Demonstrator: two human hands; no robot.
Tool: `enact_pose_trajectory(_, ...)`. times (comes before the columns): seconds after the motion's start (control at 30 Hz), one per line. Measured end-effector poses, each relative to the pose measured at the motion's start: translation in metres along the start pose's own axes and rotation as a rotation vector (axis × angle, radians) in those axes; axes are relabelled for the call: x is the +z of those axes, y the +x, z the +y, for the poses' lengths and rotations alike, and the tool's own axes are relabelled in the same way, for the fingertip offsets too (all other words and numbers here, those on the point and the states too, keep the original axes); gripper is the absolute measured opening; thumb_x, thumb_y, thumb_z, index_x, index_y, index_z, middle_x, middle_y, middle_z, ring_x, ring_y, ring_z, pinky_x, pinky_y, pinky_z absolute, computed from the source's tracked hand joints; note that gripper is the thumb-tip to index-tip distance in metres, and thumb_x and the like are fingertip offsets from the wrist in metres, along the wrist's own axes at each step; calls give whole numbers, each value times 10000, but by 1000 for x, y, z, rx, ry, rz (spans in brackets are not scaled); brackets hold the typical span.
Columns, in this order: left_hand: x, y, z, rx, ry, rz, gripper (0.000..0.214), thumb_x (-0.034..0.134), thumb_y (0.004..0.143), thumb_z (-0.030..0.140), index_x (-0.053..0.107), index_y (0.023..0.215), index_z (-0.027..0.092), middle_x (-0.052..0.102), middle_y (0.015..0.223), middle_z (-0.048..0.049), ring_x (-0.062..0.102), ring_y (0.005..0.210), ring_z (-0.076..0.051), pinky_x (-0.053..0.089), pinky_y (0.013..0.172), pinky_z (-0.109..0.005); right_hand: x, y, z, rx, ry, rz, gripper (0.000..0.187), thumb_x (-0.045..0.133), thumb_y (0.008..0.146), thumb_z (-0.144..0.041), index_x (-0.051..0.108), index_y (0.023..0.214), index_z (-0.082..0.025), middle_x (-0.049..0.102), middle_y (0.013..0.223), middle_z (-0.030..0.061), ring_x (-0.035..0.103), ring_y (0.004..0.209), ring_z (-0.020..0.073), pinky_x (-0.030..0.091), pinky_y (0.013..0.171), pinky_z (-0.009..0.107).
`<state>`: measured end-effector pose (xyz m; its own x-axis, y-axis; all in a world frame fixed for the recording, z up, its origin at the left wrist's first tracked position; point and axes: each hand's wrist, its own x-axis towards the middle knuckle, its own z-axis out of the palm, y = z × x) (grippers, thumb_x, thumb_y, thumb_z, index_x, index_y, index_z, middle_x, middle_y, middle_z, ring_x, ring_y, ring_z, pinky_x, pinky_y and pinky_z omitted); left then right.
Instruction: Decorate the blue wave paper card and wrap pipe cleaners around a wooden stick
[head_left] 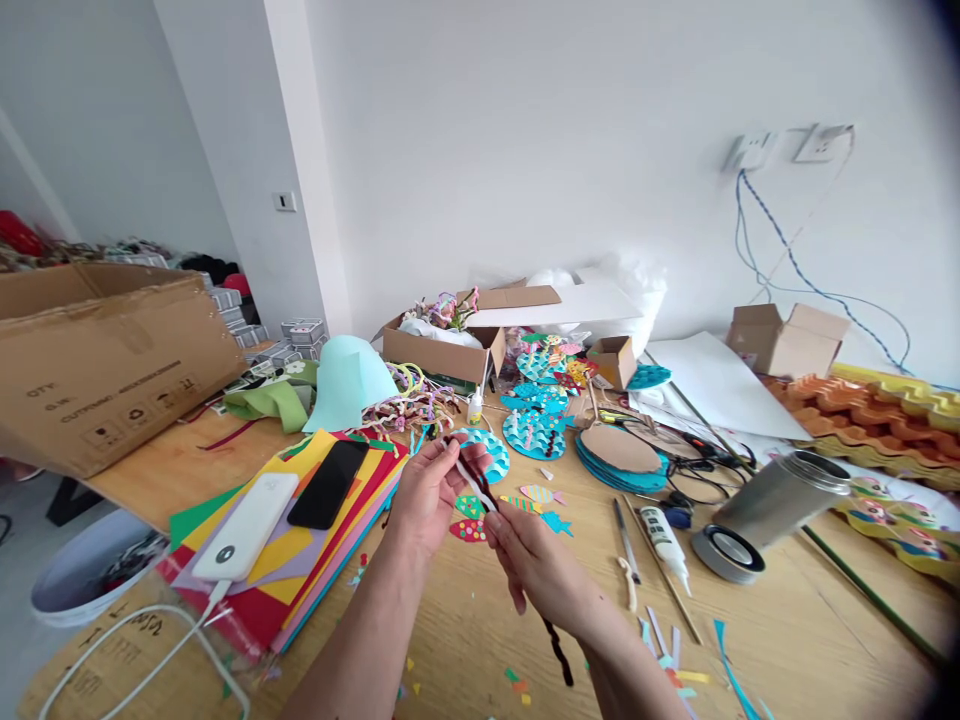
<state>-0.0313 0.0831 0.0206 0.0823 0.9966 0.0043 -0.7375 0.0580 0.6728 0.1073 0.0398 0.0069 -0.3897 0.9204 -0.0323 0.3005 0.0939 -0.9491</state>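
Obliquely, the dark strand [478, 479] slants rightward from left hand [426, 492] to right hand [538, 552].

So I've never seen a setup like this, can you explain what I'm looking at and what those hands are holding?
There's no machine here, just a person's two bare hands. The single picture comes from a camera worn on the head, looking forward and down. The left hand and right hand hold a dark strand between them; its tail hangs below the right hand. On the table, to the left, a phone and a white device lie on coloured sheets. Ahead are paper fish; to the right, a glue bottle and a flask.
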Motion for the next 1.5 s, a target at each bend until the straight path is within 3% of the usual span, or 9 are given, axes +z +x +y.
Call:
enact_pose_trajectory(0.1, 3, -4, -1, -57, 11, -114, 249, 685, 764, 336, 670, 928, 150, 729, 896, -99, 680, 898, -224, 504, 814, -322, -4, -1, -1, -20, 5, 34, 382, 300, 908, -548, 391, 729, -222, 319, 494, -102, 352, 317, 58, 281, 289, 166)
enact_pose_trajectory(0.3, 12, -16, -13, -281, 276, -317, 339, 674, 757, 421, 726, 938, 139, 701, 1018, -142, 639, 965, -233, 471, 746, -263, -10, 0, 2, -78, -39, 98, 375, 316, 908, -544, 425, 771, -212, 341, 523, -96, 379, 326, 58, 318, 290, 160)
enact_pose_trajectory(0.5, 17, -18, -17, -210, 260, -251, 317, 673, 751, 423, 733, 864, 133, 705, 1026, -139, 615, 1025, -277, 456, 853, -348, -11, -1, -10, -6, 207, 25, 489, 378, 839, -649, 464, 717, -183, 437, 423, -79, 454, 309, 80, 373, 331, 178)
enact_pose_trajectory(0.63, 14, -14, -9, -155, 153, -248, 233, 640, 798, 346, 716, 784, 126, 719, 981, -131, 601, 1075, -283, 434, 929, -372, -22, -4, -14, 40, 438, -24, 554, 359, 852, -648, 561, 808, -134, 646, 586, 43, 596, 426, 123, 448, 441, 222)
enact_pose_trajectory(0.77, 8, -12, -1, -132, 71, -280, 206, 610, 829, 292, 700, 815, 107, 720, 975, -134, 608, 1074, -291, 397, 987, -413, -30, -6, -11, 30, 500, -46, 545, 382, 869, -611, 597, 818, -113, 672, 690, 82, 613, 505, 126, 480, 528, 255)
enact_pose_trajectory(0.93, 5, -11, 2, -170, 31, -270, 214, 590, 844, 303, 677, 825, 108, 712, 1003, -140, 655, 985, -276, 417, 969, -423, -28, -6, -15, -32, 373, -43, 433, 551, 806, -569, 564, 740, -140, 558, 631, -12, 547, 471, 86, 441, 471, 215)
enact_pose_trajectory(1.07, 6, -10, 1, -173, -4, -236, 221, 571, 854, 316, 655, 801, 118, 722, 951, -132, 681, 907, -255, 457, 915, -398, -23, -5, -20, -94, 274, -31, 367, 724, 691, -461, 585, 834, -153, 461, 635, -53, 452, 508, 73, 479, 493, 223)
enact_pose_trajectory(1.27, 7, -11, 2, -169, -133, -221, 226, 494, 894, 231, 643, 752, 136, 688, 642, -45, 660, 622, -151, 474, 891, -394, -16, -8, -25, -107, 128, 64, 263, 529, 839, -411, 578, 772, -161, 469, 613, -39, 488, 523, 88, 438, 490, 207)
enact_pose_trajectory(1.5, 11, -13, 3, -152, -94, -218, 260, 469, 901, 232, 641, 731, 136, 684, 621, -50, 662, 617, -163, 486, 869, -392, -10, -13, -26, -74, -45, 163, 189, 450, 872, -329, 552, 844, -172, 513, 601, -32, 514, 527, 114, 421, 500, 220)
